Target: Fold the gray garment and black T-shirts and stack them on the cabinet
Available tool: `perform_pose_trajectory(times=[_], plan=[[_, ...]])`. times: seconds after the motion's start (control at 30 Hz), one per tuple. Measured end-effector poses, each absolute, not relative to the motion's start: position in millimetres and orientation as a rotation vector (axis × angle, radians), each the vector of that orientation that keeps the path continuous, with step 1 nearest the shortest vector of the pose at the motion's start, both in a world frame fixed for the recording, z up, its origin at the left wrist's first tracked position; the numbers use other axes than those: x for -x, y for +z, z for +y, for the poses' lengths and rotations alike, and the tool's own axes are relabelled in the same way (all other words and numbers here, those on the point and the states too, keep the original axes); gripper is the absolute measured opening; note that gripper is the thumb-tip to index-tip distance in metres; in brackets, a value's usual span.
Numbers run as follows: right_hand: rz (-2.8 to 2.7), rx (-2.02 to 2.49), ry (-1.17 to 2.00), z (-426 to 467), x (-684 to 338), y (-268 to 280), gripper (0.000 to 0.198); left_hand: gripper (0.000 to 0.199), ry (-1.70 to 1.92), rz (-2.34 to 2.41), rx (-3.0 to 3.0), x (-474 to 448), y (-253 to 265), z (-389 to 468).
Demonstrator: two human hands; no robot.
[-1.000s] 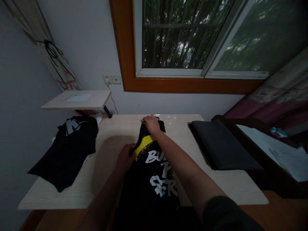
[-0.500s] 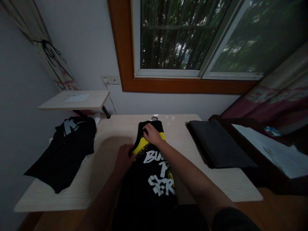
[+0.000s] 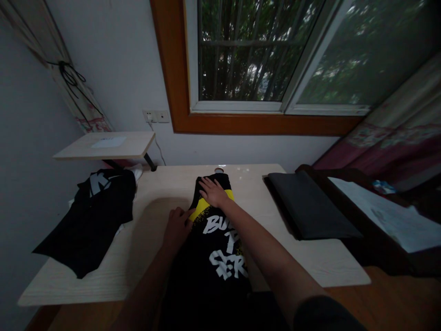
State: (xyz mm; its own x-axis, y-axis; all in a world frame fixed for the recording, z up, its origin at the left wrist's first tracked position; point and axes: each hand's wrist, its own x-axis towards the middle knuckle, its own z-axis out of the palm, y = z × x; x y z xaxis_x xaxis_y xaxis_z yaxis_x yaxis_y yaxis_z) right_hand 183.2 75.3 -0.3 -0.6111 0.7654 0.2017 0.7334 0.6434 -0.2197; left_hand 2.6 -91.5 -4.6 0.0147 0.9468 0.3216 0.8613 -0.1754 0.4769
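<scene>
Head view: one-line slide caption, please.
Right hand spread on a black-and-yellow garment, left hand at its edge, over a pale table; another black garment lies left.

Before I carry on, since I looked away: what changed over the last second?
The right hand drew back from the far edge of the yellow-banded shirt and lies flat, fingers spread. The left hand loosened its pinch on the left edge. The K-print garment stayed put.

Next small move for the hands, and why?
I'd slide the right hand lightly over the far end of the black garment to smooth it, left hand steadying the left edge. The right palm is already down with fingers spread, and the left fingertips are at that edge beside the yellow band.
</scene>
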Motion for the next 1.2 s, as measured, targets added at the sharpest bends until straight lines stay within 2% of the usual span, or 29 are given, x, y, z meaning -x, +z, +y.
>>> perform_pose_trajectory(times=[0.2, 0.47, 0.63, 0.77, 0.93, 1.2], plan=[[-2.489, 1.195, 0.104, 57, -200, 4, 0.045, 0.044, 0.897, 1.939, -2.138, -3, -3, -93], [-2.227, 1.338, 0.028, 1, -270, -3, 0.041, 0.047, 0.962, 1.967, -2.054, -3, -6, -92], [-2.153, 1.373, 0.185, -33, -307, -5, 0.042, 0.044, 0.950, 1.985, -1.998, -3, -4, -92], [-2.122, 1.314, 0.327, -50, -314, -5, 0.032, 0.038, 0.892, 1.964, -1.984, -1, -5, -91], [-2.046, 1.346, 0.394, -48, -304, -11, 0.019, 0.033, 0.888, 1.941, -1.942, 0, -6, -90], [-2.008, 1.407, 0.361, -11, -288, -12, 0.019, 0.031, 0.851, 1.933, -1.970, 14, -9, -59]])
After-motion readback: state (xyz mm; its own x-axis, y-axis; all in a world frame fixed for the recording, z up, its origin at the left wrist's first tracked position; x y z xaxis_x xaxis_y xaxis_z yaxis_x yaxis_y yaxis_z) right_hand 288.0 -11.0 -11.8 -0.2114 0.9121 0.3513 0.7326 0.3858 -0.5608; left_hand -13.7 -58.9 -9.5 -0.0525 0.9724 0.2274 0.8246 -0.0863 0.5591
